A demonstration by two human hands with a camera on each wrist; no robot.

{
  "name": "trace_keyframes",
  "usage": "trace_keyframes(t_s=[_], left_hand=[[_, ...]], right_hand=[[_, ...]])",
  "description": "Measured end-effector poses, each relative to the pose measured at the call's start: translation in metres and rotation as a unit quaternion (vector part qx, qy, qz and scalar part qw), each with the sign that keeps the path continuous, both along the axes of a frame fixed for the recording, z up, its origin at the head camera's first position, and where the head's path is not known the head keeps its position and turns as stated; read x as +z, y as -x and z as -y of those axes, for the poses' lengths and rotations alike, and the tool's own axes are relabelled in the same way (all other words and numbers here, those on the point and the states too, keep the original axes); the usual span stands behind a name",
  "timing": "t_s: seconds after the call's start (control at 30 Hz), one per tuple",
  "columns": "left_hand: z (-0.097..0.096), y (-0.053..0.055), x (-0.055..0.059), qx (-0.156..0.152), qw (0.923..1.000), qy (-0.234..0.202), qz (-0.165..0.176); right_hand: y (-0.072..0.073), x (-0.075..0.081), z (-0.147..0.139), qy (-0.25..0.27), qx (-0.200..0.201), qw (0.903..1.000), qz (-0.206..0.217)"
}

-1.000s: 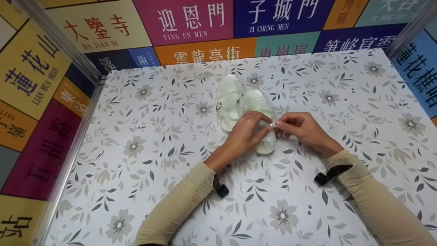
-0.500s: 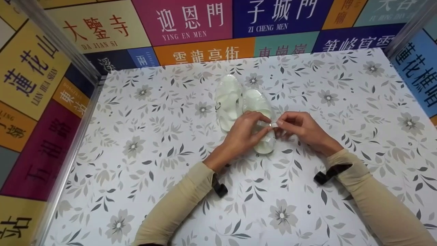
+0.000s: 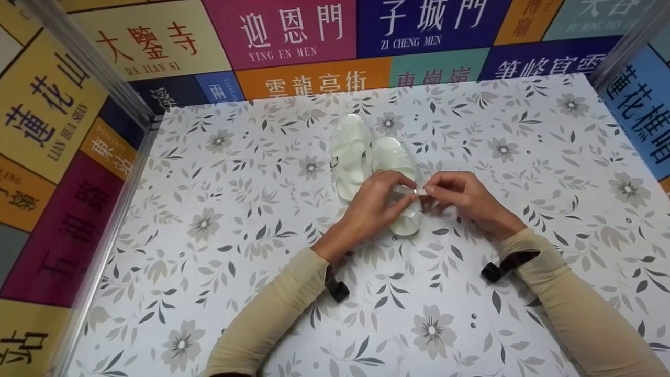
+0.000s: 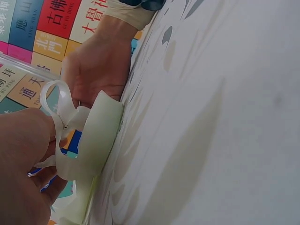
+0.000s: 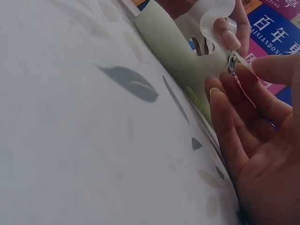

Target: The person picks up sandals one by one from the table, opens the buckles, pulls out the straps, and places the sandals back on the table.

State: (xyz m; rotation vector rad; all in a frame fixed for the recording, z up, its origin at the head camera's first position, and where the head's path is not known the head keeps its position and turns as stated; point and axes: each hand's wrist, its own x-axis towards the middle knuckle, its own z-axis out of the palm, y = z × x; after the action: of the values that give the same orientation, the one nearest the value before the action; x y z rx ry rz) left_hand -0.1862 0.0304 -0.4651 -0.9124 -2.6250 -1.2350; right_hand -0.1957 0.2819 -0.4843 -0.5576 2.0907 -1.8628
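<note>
Two pale green-white sandals lie side by side on the table. My left hand [image 3: 374,196] reaches over the right-hand sandal [image 3: 395,154] and holds its strap by the buckle [image 5: 232,62], a small silver one. From the other side, my right hand [image 3: 468,199] pinches the strap end [image 5: 243,60] between thumb and index finger, close to the buckle. A loop of the strap [image 4: 61,101] arches above the sole in the left wrist view. Just left sits the other sandal [image 3: 349,131], untouched, with its own round buckle [image 3: 334,162] on the outer side.
White floral-patterned cover spreads over the table [image 3: 293,324]. Panels with coloured blocks and lettering [image 3: 298,31] stand along the back and both sides. A metal-like edge strip [image 3: 104,251] runs down the left.
My right fingertips have shifted very slightly to the right, and a little more of the strap end shows between the hands. Both sandals stay in place.
</note>
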Motion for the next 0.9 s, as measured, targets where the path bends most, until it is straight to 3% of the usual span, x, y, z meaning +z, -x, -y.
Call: trace_keyframes(t_s=[0.47, 0.73, 0.9], left_hand=[[0.0000, 0.0008, -0.0013, -0.001, 1.0000, -0.005, -0.007], [0.0010, 0.0017, -0.0015, -0.013, 0.9997, -0.014, -0.017], [0.0009, 0.0020, -0.0014, -0.012, 0.9997, -0.013, -0.018]], right_hand=[[0.0012, -0.0025, 0.0000, -0.017, 0.006, 0.9997, -0.015], [-0.0001, 0.0008, 0.0016, 0.007, 0.007, 0.9999, 0.003], [-0.0002, -0.0003, 0.0013, -0.002, 0.012, 0.9999, -0.009]])
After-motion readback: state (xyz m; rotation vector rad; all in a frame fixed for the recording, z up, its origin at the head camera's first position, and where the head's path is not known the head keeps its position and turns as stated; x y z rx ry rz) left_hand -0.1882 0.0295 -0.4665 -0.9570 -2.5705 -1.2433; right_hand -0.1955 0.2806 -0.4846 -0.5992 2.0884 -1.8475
